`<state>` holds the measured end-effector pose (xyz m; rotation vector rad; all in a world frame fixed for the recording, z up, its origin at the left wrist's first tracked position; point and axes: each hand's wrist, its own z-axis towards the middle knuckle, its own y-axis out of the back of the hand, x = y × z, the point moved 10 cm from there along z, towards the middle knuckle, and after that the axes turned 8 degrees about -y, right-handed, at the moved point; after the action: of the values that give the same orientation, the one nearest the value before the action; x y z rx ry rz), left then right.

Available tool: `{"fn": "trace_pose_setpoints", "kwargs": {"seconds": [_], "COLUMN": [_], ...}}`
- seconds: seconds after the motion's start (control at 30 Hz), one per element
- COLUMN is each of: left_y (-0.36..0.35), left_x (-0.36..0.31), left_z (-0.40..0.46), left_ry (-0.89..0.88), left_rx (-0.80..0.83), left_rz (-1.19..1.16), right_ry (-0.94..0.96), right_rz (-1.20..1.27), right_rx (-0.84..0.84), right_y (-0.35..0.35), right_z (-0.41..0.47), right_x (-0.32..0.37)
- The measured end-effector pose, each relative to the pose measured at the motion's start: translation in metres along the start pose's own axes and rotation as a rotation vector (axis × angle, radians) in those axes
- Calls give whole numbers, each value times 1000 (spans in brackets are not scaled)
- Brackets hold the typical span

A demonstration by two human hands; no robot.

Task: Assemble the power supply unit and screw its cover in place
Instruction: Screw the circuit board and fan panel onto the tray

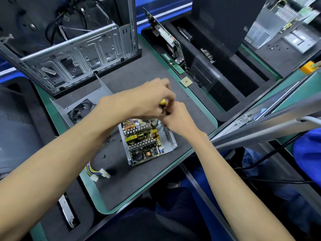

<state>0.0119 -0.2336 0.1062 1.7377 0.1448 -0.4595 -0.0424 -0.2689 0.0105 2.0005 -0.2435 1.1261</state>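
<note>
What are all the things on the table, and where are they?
Power supply box: one, silver, open, mat centre.
Cover with fan: one, grey, behind the left arm.
Screwdriver: one, yellow handle, over the box.
Loose screws: several, black, left of box.
Cable plugs: a bundle, white plugs, near edge.
Computer case: one, silver, far left.
Chip: one, gold, mat's far edge.
Left hand: grips screwdriver.
Right hand: pinching near the shaft.

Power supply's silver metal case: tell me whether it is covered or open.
Open. The silver metal case shows its bare circuit board; the grey cover with fan lies apart behind it.
</note>
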Motion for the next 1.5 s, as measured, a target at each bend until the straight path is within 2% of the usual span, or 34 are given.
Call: {"fn": "trace_pose_setpoints", "kwargs": {"seconds": [0.03,0.13,0.17,0.3,0.37,0.43,0.47,0.53,0.6,0.67,0.73,0.87,0.93,1.0,1.03,1.1,1.17,1.27,1.3,1.43,1.5], "left_y": [1,13,11,4,8,12,8,-5,-3,1,4,-5,-3,4,4,-2,-5,1,0,-4,0], "left_x": [-5,17,19,-15,0,25,28,14,-2,5,17,-2,-1,10,12,2,-7,12,13,-13,-5], "left_z": [-1,-8,-7,-7,-7,-13,-12,-8,-12,-13,-13,-8,-9,-12,-9,-7,-7,-12,-10,-10,-11], "left_ry": [-31,214,212,-99,17,261,250,79,-36,50,175,-5,20,133,128,24,-32,183,174,-63,16], "left_rx": [-13,-74,-71,-9,-90,-89,-59,25,20,-68,-80,12,-38,-94,-103,-44,-31,-72,-65,-9,-77], "left_rz": [3,207,203,-173,-46,172,148,-60,-163,-82,100,-130,-51,109,97,-86,-86,175,159,-186,-170], "right_ry": [-7,4,15,16,5,8,8,1,-2,-3,-21,-19,-8,9,12,-5,-15,-5,-10,-38,-54], "right_rz": [12,25,-1,-54,16,45,21,-30,-39,-16,16,-63,-54,-43,-49,-84,-106,-123,-118,-83,-7], "right_rx": [10,6,-9,-25,-7,-21,-23,-36,-39,-22,-20,-33,-5,-1,-10,-19,-7,8,5,27,31], "right_y": [-1,-2,0,1,0,1,1,0,0,-2,-2,1,-1,-2,-2,-1,-1,-3,-2,-4,-3], "right_z": [0,-1,-1,-1,0,-3,-3,-3,-4,-4,-4,-3,-4,-6,-6,-6,-6,-6,-6,-7,-9], "right_x": [0,2,4,3,2,3,4,1,0,1,-1,-2,-2,1,2,2,2,3,2,-1,-1]}}
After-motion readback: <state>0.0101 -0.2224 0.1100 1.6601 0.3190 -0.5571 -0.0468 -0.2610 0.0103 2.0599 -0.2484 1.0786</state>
